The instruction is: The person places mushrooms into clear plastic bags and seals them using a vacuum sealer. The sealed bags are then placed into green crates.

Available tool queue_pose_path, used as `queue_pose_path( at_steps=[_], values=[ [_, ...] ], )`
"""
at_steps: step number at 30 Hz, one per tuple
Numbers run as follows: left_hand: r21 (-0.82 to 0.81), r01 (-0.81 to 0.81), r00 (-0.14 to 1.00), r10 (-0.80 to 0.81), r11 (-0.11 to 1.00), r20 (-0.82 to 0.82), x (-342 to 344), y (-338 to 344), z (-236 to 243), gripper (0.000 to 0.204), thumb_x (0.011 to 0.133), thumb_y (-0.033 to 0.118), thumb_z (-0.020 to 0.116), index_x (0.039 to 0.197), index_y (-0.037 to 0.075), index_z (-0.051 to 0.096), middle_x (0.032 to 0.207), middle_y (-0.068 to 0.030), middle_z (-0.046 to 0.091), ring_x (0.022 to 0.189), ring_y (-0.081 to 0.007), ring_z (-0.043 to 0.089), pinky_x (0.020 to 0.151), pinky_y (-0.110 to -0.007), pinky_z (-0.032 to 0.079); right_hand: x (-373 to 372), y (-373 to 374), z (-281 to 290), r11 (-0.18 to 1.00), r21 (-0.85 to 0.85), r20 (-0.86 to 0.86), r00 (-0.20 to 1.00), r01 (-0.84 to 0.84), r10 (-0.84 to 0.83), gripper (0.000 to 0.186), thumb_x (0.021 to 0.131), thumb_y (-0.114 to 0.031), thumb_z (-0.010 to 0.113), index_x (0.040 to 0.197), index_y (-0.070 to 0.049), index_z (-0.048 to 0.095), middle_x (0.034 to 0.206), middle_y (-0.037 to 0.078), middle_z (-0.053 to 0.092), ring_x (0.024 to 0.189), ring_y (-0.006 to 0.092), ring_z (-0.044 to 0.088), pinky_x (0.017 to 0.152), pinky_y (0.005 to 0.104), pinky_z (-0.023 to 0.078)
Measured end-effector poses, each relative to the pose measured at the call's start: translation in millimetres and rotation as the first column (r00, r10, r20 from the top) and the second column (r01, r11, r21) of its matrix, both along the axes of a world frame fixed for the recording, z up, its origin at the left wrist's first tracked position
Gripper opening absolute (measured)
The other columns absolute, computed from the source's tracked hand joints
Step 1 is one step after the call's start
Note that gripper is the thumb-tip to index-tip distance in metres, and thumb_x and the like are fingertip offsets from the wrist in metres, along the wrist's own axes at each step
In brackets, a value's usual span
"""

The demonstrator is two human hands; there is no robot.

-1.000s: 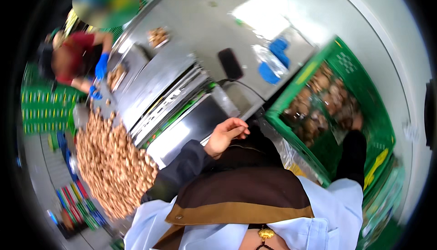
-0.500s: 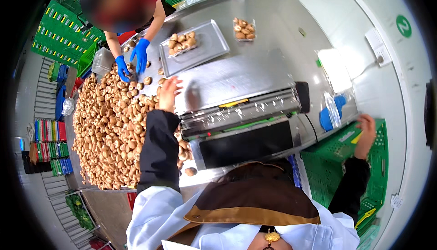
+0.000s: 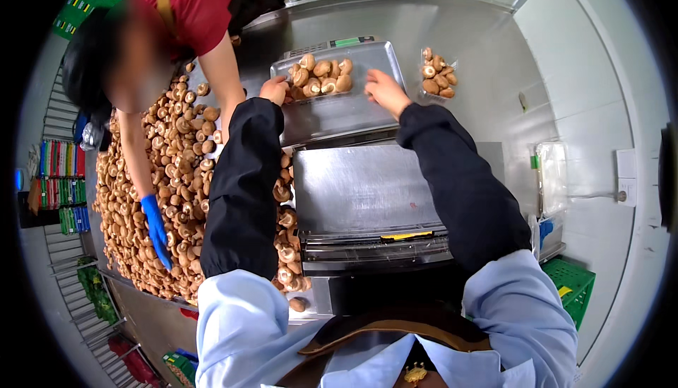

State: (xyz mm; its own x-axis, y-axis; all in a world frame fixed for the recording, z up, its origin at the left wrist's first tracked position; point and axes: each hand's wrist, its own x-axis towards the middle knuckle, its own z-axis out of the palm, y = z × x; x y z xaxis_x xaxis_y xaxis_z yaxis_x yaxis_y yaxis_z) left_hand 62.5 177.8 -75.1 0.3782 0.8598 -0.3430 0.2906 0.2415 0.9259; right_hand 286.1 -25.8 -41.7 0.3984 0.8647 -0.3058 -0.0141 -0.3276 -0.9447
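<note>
A clear pack of brown mushrooms (image 3: 323, 77) sits on a shallow metal tray (image 3: 332, 123) at the far middle of the table. My left hand (image 3: 274, 90) is at the pack's left end, over the tray's left edge, its fingers slightly bent and seemingly apart. On the pack's other side, my right hand (image 3: 386, 93) is over the tray with fingers stretched toward the mushrooms. A small gap separates its fingertips from the pack, and nothing is in it. A second pack of mushrooms (image 3: 438, 73) stands on the table to the right.
Loose mushrooms (image 3: 159, 197) form a big heap on the left. A co-worker's blue-gloved hand (image 3: 155, 229) reaches over it. Between me and the tray is a metal wrapping machine (image 3: 364, 190). A scale (image 3: 332, 46) is behind the tray; a green crate (image 3: 571, 285) stands low right.
My right hand has come from the green crate to the tray's right side. My left hand has moved forward to the mushroom pack. The co-worker has leaned farther over the heap.
</note>
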Motion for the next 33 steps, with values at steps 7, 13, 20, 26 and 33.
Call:
queue_pose_path(
  at_steps=[7, 13, 20, 26, 33],
  values=[
    [0.203, 0.188, 0.969, -0.215, 0.961, 0.121, -10, -68, 50, 0.042, 0.075, -0.008, 0.050, 0.116, -0.006, 0.056, 0.104, -0.0131, 0.066, 0.071, -0.0156, 0.062, 0.056, -0.028, 0.051, -13, -28, 32, 0.975, 0.200, -0.091, 0.993, 0.095, -0.078, 0.046, 0.081, -0.001, 0.050, 0.126, 0.002, 0.046, 0.114, 0.009, 0.057, 0.067, 0.0149, 0.058, 0.057, 0.0278, 0.047],
    [0.036, 0.264, 0.948, -0.266, 0.964, 0.174, -18, -242, 106, 0.042, 0.078, -0.006, 0.055, 0.120, -0.003, 0.054, 0.091, -0.0075, 0.062, 0.073, -0.0119, 0.059, 0.063, -0.026, 0.049, -18, -202, 86, 0.990, 0.102, -0.076, 0.993, 0.094, -0.086, 0.051, 0.081, 0.004, 0.049, 0.131, 0.002, 0.043, 0.083, 0.007, 0.060, 0.063, 0.0118, 0.055, 0.058, 0.0264, 0.047],
    [-0.159, 0.340, 0.914, -0.285, 0.927, 0.289, -38, -348, 85, 0.045, 0.085, -0.004, 0.057, 0.129, -0.006, 0.048, 0.103, -0.0102, 0.063, 0.077, -0.0138, 0.060, 0.068, -0.026, 0.051, -43, -329, 79, 0.985, 0.030, -0.206, 0.965, 0.170, -0.161, 0.051, 0.083, 0.007, 0.048, 0.133, 0.003, 0.042, 0.114, 0.009, 0.057, 0.073, 0.0127, 0.057, 0.067, 0.0264, 0.049],
    [0.081, 0.275, 0.961, -0.276, 0.958, -0.001, -92, -358, 114, 0.035, 0.090, 0.013, 0.063, 0.119, -0.005, 0.058, 0.101, -0.0116, 0.067, 0.076, -0.0122, 0.062, 0.068, -0.025, 0.050, -24, -385, 85, 0.957, 0.191, 0.199, 0.946, 0.217, -0.254, 0.042, 0.084, -0.003, 0.063, 0.124, -0.002, 0.051, 0.112, 0.008, 0.057, 0.083, 0.0140, 0.059, 0.077, 0.0263, 0.049],
    [0.436, 0.376, 0.662, 0.092, 0.818, -0.744, -123, -406, 88, 0.028, 0.076, 0.038, 0.073, 0.080, 0.010, 0.075, 0.081, -0.0152, 0.068, 0.084, -0.0324, 0.064, 0.077, -0.039, 0.049, -41, -426, 59, 0.943, -0.152, 0.892, 0.451, 0.296, 0.002, 0.034, 0.076, -0.042, 0.071, 0.072, -0.009, 0.069, 0.080, 0.007, 0.061, 0.085, 0.0282, 0.056, 0.076, 0.0419, 0.039]
  ],
)
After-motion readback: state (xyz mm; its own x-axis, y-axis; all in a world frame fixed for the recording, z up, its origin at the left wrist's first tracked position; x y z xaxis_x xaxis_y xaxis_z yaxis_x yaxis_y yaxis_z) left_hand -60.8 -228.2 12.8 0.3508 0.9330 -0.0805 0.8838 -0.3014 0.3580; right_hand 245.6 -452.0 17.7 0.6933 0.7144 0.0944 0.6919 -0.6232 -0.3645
